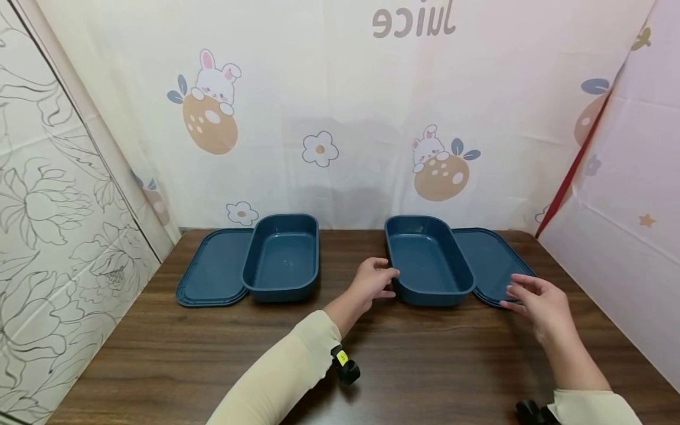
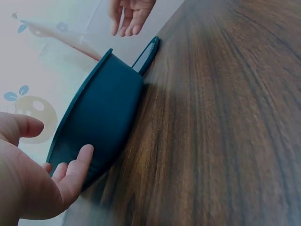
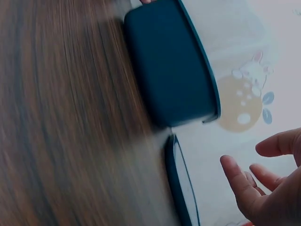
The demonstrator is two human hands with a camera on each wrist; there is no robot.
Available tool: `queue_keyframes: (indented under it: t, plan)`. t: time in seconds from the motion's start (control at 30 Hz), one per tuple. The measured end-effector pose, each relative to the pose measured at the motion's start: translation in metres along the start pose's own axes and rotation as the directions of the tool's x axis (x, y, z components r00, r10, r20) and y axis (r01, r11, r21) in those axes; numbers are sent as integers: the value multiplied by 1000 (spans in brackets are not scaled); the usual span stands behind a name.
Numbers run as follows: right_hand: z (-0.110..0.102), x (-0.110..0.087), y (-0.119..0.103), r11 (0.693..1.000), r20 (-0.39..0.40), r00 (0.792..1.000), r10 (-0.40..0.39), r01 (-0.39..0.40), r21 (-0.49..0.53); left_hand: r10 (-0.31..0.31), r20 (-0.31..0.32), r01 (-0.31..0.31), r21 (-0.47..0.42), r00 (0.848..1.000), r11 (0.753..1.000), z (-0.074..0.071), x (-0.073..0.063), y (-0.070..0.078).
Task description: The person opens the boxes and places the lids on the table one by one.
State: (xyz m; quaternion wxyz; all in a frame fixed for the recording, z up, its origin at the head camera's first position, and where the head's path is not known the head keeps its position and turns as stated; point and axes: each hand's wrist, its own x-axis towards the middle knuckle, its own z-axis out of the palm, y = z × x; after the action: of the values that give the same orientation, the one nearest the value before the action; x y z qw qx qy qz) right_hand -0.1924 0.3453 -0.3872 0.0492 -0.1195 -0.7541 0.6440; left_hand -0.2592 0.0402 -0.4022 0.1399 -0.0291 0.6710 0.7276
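On the right half of the table, a dark blue rectangular container (image 1: 427, 260) has its hollow side up. My left hand (image 1: 370, 280) is at its left side, fingers loosely bent, fingertips right at the wall and thumb near the rim. In the left wrist view the fingers (image 2: 77, 170) overlap the container's outer wall (image 2: 101, 108). A flat blue lid (image 1: 491, 262) lies just right of that container. Over the lid's front right corner hovers my right hand (image 1: 544, 307), fingers spread and holding nothing. The right wrist view shows its thumb and fingers apart beside the lid (image 3: 181, 188).
A second blue container (image 1: 284, 257) stands on the left half, partly over or against another lid (image 1: 215, 268). The brown wooden table (image 1: 414, 366) backs onto a printed cloth (image 1: 350, 88). A patterned panel (image 1: 64, 206) closes off the left, a pale cloth (image 1: 627, 236) the right.
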Motion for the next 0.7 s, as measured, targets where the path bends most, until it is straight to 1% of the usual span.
queue_keyframes:
  t: [0.07, 0.17, 0.23, 0.33, 0.4, 0.47, 0.5, 0.57, 0.63, 0.7]
  plan:
    - [4, -3, -3, 999, 11, 999, -36, 36, -25, 21, 4, -21, 22, 1000, 1000, -2, -2, 0]
    - [12, -8, -8, 991, 28, 996, -88, 90, -96, 61, 6, -62, 69, 998, 996, -7, -5, -3]
    - [18, -13, -10, 980, 39, 992, -117, 121, -155, 90, 17, -92, 102, 996, 991, -11, -8, -4]
    - [26, -21, -14, 955, 61, 984, -165, 175, -239, 137, 52, -144, 166, 989, 976, -20, -15, -6]
    - [32, -26, -16, 930, 76, 974, -213, 226, -289, 174, 78, -188, 225, 982, 956, -27, -21, -6]
    - [37, -31, -18, 901, 98, 962, -257, 275, -335, 216, 102, -237, 297, 971, 925, -36, -29, -7]
    - [39, -33, -18, 884, 112, 954, -279, 300, -359, 243, 114, -268, 339, 963, 902, -40, -33, -7]
    - [43, -38, -19, 844, 142, 933, -332, 361, -397, 294, 136, -323, 432, 946, 842, -50, -41, -6]
    - [47, -41, -18, 787, 174, 897, -406, 440, -433, 335, 157, -367, 510, 929, 778, -59, -50, -5]
    - [51, -43, -17, 725, 211, 849, -485, 525, -446, 363, 180, -398, 571, 914, 718, -69, -59, -4]
